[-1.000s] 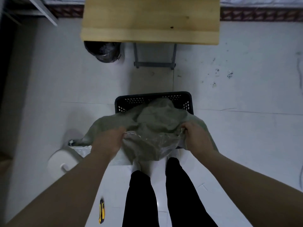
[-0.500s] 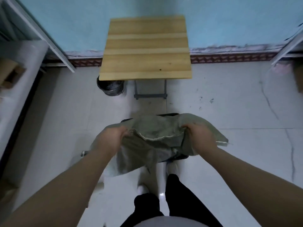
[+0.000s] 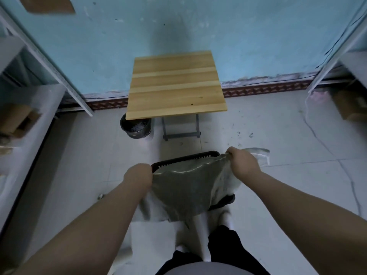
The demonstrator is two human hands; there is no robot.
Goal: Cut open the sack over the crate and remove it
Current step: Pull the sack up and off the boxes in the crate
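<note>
Now sack (image 3: 184, 191): L hand (image 3: 138, 176), R hand (image 3: 243, 160)

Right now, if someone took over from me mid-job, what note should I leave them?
Left grip: holds the sack by its left top edge.
Right grip: holds the right top edge, raised a little higher.
Sack: stretched between both grips, draped over the near side of the black crate on the floor.
Done: sack lifted partly off and the crate's far rim is bare. The cut itself can't be seen.
Left: pull the sack fully clear and set it aside.
</note>
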